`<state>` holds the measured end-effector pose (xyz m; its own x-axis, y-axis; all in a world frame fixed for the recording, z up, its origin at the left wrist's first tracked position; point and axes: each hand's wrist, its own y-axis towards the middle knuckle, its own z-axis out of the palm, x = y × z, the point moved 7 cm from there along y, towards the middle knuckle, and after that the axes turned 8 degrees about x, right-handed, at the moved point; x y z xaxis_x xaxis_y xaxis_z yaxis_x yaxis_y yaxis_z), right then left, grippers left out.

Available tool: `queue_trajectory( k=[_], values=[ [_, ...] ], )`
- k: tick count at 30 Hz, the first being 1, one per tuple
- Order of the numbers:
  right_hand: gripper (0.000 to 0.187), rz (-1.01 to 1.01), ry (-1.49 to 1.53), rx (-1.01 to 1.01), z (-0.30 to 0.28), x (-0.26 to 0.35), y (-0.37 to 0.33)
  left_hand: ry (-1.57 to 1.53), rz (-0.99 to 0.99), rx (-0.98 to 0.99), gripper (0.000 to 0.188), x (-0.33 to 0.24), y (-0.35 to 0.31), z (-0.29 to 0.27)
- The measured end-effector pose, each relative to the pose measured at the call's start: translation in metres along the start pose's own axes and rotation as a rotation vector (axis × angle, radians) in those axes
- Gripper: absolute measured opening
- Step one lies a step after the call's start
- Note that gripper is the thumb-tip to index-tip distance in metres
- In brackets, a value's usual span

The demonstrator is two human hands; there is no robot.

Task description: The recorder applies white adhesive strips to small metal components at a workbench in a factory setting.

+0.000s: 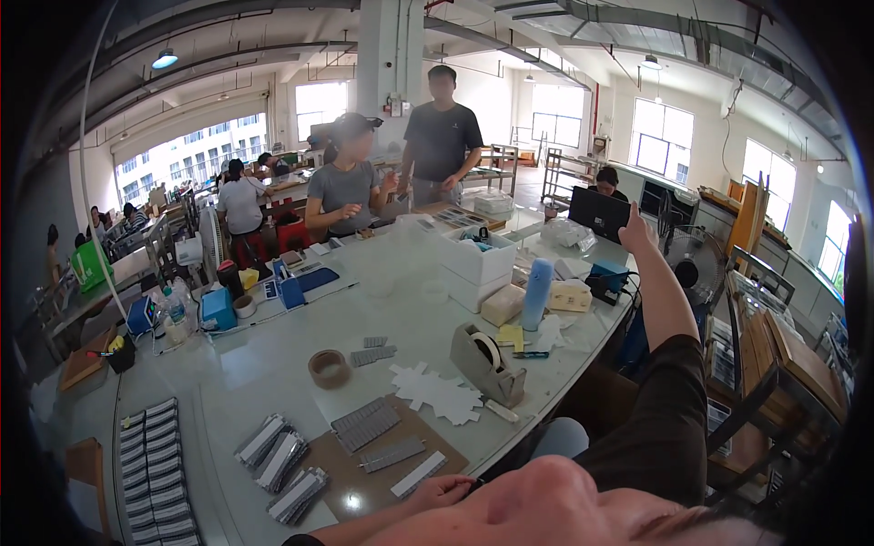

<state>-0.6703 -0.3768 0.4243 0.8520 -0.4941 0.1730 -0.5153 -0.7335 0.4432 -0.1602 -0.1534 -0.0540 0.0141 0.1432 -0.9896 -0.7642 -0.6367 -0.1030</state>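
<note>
My right arm stretches out to the far right, and my right hand is raised with its index finger extended by the edge of a black laptop. Whether it touches the laptop I cannot tell. Low at the front edge of the table, my left hand rests with curled fingers, a small dark thing at their tips that I cannot make out. Beside it lies a white-topped strip on a brown board. Grey ribbed strips and a narrower grey strip share that board.
A tape dispenser, brown tape roll and white cut-out sheet lie beyond. Bundled strips and long stacks occupy the left. Two people face the table; a blue bottle and a fan stand right.
</note>
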Motion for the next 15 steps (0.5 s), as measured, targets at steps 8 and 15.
queue_trajectory(
  k=[8,15],
  values=[
    [0.089,0.03,-0.032,-0.009,-0.003,-0.014,0.009,-0.02,0.026,0.023,0.027,0.035,0.016,-0.005],
    [0.085,0.041,-0.02,0.008,-0.003,-0.022,0.013,0.012,-0.005,0.008,0.028,-0.012,-0.005,0.004]
  ],
)
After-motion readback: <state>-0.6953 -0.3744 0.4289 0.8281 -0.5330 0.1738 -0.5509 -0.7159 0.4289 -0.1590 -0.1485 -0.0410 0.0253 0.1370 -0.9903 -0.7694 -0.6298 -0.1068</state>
